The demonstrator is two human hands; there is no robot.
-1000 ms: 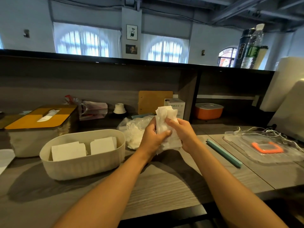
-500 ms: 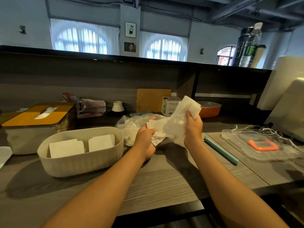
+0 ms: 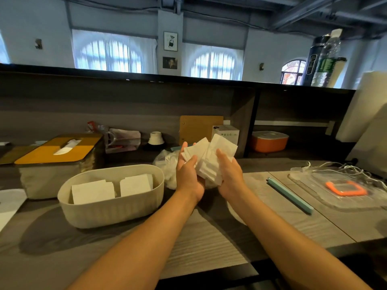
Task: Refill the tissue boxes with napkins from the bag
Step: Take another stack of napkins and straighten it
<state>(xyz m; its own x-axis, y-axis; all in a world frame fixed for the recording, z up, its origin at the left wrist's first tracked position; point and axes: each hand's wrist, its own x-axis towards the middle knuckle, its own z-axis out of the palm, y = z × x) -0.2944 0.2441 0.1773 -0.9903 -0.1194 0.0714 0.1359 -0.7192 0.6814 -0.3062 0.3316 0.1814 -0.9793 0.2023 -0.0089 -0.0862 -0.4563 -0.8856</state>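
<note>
Both hands hold a loose bunch of white napkins [image 3: 210, 158] above the grey counter. My left hand [image 3: 188, 174] grips the left part of the bunch with thumb on top. My right hand [image 3: 229, 174] grips the right part, thumb across the paper. Behind the hands lies the crumpled clear plastic bag [image 3: 167, 164]. To the left stands an open cream tissue box [image 3: 109, 208] holding two stacks of napkins [image 3: 94, 191]. Farther left is a closed tissue box with a yellow lid [image 3: 60, 151], a tissue poking from its slot.
A teal stick [image 3: 290, 195] lies right of my hands. A clear tray with an orange-rimmed lid [image 3: 345, 188] and white cables sits far right. An orange container [image 3: 269, 141], small white carton [image 3: 225, 132] and brown board [image 3: 199, 126] stand at the back shelf.
The hands pulled the napkin bunch apart, the right lifting one part up. Now they have come back together, holding the fanned napkins between them.
</note>
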